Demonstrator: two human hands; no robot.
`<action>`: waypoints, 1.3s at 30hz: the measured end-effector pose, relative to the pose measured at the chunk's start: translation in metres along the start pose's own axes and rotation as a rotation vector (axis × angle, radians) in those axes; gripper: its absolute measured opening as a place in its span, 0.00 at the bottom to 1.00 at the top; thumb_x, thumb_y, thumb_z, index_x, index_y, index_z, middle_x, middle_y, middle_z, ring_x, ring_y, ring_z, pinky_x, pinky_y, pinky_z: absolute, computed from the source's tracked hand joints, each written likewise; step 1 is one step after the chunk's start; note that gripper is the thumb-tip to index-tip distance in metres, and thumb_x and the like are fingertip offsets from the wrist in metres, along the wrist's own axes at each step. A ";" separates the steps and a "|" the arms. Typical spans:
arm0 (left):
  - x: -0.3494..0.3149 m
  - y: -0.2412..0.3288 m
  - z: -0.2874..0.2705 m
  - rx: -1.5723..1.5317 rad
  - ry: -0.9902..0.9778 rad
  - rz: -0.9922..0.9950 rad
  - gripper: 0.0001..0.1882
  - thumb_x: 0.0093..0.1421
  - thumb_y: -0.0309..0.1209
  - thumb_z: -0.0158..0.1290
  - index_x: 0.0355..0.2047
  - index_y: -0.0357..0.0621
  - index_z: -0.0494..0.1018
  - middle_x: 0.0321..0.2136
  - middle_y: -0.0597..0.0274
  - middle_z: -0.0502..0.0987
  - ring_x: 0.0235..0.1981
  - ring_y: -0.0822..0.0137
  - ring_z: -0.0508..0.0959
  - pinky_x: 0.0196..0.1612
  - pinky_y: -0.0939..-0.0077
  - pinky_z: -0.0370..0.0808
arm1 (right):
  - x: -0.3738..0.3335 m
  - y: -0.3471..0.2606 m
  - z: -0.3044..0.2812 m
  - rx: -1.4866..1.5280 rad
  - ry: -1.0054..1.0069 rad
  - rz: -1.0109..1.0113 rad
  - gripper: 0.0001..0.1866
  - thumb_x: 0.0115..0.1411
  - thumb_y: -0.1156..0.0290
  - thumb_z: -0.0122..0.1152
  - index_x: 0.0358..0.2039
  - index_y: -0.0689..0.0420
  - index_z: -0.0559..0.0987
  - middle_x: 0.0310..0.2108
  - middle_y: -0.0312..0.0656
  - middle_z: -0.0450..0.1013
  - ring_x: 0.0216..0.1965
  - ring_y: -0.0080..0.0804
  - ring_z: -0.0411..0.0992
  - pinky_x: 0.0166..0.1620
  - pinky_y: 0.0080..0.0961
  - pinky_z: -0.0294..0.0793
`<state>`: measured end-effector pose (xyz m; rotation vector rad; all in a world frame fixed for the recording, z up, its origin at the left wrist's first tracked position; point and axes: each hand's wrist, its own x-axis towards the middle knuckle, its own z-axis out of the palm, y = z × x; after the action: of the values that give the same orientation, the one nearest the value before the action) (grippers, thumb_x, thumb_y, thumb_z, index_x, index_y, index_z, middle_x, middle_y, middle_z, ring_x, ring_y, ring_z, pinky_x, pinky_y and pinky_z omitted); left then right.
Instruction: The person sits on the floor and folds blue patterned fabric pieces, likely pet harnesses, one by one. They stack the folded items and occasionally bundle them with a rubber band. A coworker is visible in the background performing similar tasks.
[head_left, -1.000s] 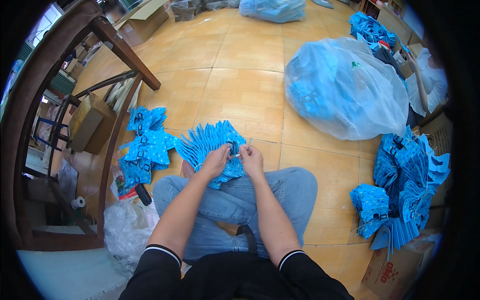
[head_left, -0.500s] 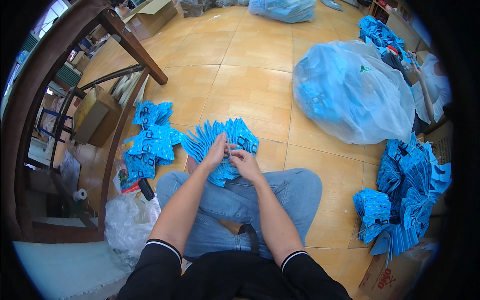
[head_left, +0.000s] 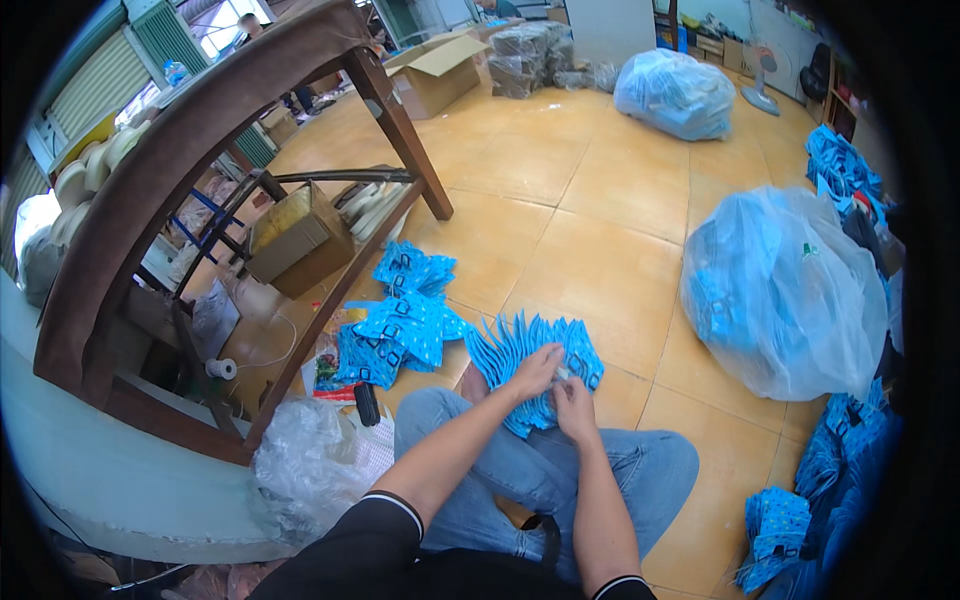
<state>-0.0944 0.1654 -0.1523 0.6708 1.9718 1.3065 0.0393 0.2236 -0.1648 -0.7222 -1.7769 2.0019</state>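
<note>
A fanned bundle of blue printed sheets (head_left: 512, 345), marked with black outlines, rests at my crossed legs. My left hand (head_left: 535, 372) lies over its middle, fingers closed at a thin pale string. Just right of it and a little nearer, my right hand (head_left: 573, 408) is closed in a pinch on the same string, against the bundle. The fingertips are small and partly hidden, so how the string runs cannot be made out. Left of this bundle, similar blue bundles (head_left: 400, 330) lie overlapping on the floor.
A brown wooden frame (head_left: 400, 130) stands at the left, with a cardboard box (head_left: 300, 240) and a white spool (head_left: 221, 369) by it. Clear plastic (head_left: 305, 460) lies near my left knee. A large filled plastic bag (head_left: 785, 300) and more blue bundles (head_left: 775, 530) are at the right.
The view has swung left and up, so everything sits further right and lower. Both hands stay at the bundle with the string; my right hand is slightly lower against it.
</note>
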 end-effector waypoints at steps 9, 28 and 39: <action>0.024 0.023 0.038 1.252 -0.145 0.632 0.19 0.52 0.36 0.59 0.47 0.55 0.78 0.55 0.55 0.72 0.62 0.52 0.65 0.64 0.50 0.59 | -0.010 0.015 -0.001 0.719 0.088 0.284 0.06 0.69 0.72 0.48 0.36 0.58 0.72 0.29 0.37 0.72 0.27 0.23 0.69 0.33 0.18 0.72; 0.059 0.026 0.065 1.773 -0.548 0.367 0.15 0.58 0.41 0.52 0.37 0.48 0.83 0.38 0.59 0.83 0.45 0.57 0.81 0.64 0.38 0.52 | -0.013 0.010 0.003 0.566 0.319 0.231 0.07 0.68 0.69 0.52 0.39 0.61 0.72 0.34 0.38 0.74 0.32 0.22 0.73 0.36 0.21 0.74; 0.007 0.062 0.007 0.850 -0.446 0.367 0.14 0.62 0.36 0.52 0.41 0.39 0.78 0.40 0.50 0.80 0.43 0.49 0.79 0.45 0.60 0.75 | -0.007 0.015 -0.008 0.786 0.301 0.346 0.07 0.70 0.70 0.49 0.38 0.61 0.71 0.34 0.40 0.71 0.34 0.25 0.72 0.40 0.21 0.77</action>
<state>-0.0904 0.1973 -0.0985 1.6229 2.0174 0.3596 0.0504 0.2234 -0.1791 -1.0111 -0.6229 2.3879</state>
